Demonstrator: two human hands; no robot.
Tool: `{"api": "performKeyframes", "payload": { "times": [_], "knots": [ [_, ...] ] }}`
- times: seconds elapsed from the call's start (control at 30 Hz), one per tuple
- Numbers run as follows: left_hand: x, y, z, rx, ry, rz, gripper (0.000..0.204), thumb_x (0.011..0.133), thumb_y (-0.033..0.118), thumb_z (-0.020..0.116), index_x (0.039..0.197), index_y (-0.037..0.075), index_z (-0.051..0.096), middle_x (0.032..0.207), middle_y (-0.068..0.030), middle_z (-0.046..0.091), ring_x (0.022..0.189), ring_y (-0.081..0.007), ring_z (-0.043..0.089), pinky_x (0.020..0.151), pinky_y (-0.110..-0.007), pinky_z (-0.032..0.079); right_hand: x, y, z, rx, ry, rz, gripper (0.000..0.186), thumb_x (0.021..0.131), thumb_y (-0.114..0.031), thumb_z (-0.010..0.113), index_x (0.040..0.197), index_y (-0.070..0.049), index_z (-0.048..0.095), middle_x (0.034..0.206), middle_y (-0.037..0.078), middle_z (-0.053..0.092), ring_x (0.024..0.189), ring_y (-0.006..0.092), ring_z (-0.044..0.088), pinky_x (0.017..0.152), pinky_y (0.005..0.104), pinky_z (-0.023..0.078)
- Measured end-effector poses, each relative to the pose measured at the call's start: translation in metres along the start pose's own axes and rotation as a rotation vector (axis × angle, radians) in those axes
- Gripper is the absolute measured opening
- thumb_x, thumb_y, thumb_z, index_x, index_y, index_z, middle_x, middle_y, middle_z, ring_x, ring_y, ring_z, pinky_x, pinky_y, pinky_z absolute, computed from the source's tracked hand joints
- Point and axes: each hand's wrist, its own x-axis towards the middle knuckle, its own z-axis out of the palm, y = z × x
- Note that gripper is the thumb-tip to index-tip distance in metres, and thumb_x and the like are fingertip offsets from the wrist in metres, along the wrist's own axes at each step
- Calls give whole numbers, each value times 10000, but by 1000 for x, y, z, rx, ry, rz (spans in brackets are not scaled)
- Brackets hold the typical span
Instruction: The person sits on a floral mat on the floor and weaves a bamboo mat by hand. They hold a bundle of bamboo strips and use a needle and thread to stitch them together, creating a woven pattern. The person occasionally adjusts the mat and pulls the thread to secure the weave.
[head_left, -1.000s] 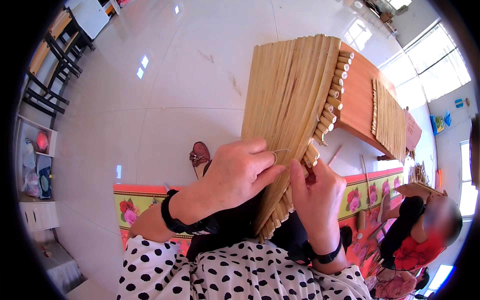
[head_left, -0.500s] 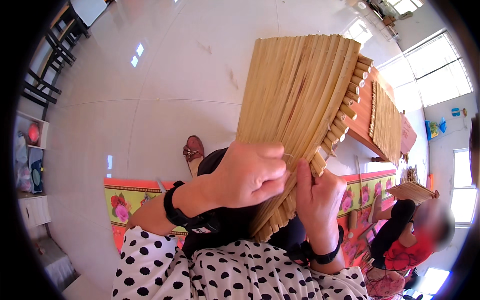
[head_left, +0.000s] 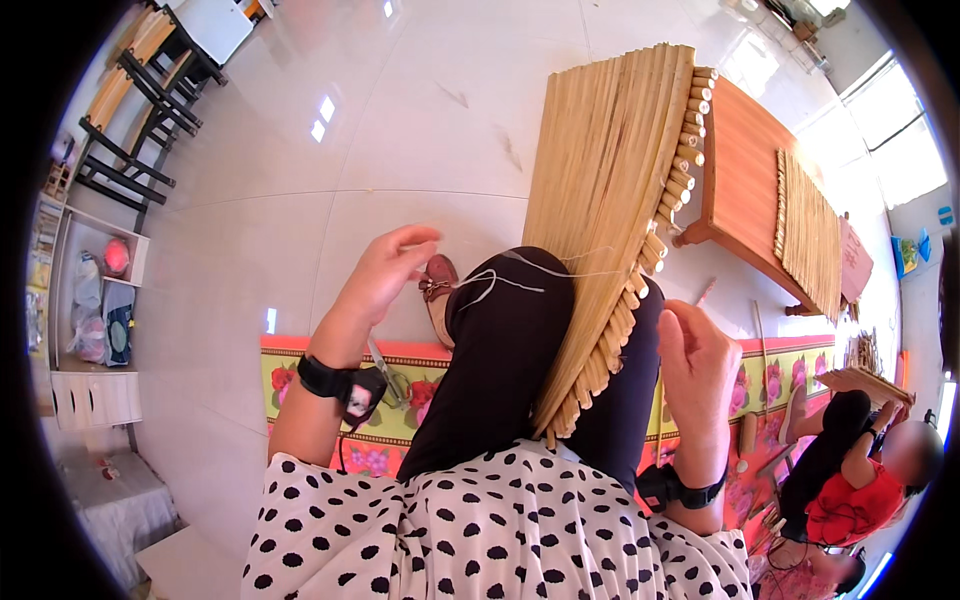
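A mat of bound bamboo reeds [head_left: 610,200] rests upright on my lap between my black-trousered legs. My left hand [head_left: 385,275] is raised out to the left, its fingers pinched on a thin white thread [head_left: 520,275] that runs taut to the mat's right edge. My right hand [head_left: 695,365] hovers just right of the mat's lower edge, fingers loosely curled, with nothing visible in it. Both wrists wear black bands.
A low wooden table [head_left: 745,190] with another reed mat [head_left: 810,235] stands to the right. A flowered floor mat [head_left: 330,385] lies under me, with scissors [head_left: 390,375] on it. Another person [head_left: 860,470] sits at lower right. Chairs [head_left: 130,110] and shelves [head_left: 85,300] line the left.
My left hand left the mat's edge and pulled out to the left, drawing the thread tight. My right hand came off the mat and moved slightly right.
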Motion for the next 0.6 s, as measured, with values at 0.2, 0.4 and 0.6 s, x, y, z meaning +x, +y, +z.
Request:
{"api": "performKeyframes", "payload": {
  "times": [0.2, 0.4, 0.6],
  "knots": [
    [-27, -20, 4, 502, 116, 424, 252, 787, 22, 709, 1026, 47, 634, 1025, -78, 628, 918, -188, 625, 735, -294, 507, -23, 22, -19, -31, 29, 70, 148, 886, -92, 652, 962, 33, 674, 664, 107, 648, 588, 110, 618, 558, 238, 473],
    [-33, -25, 49, 562, 26, 592, 153, 780, -12, 699, 908, -6, 615, 881, -89, 596, 824, -233, 617, 715, -332, 502, -30, 19, -15, 64, 44, 13, 138, 882, -86, 664, 958, 28, 679, 686, 100, 647, 605, 118, 625, 560, 241, 469],
    [-32, -27, 40, 364, -13, 380, 110, 811, 7, 667, 871, 6, 575, 787, -92, 580, 695, -214, 589, 660, -299, 486, -33, 4, -17, 96, 39, -176, 122, 827, 2, 663, 944, 29, 685, 750, 113, 692, 633, 152, 666, 607, 256, 518]
  ]
}}
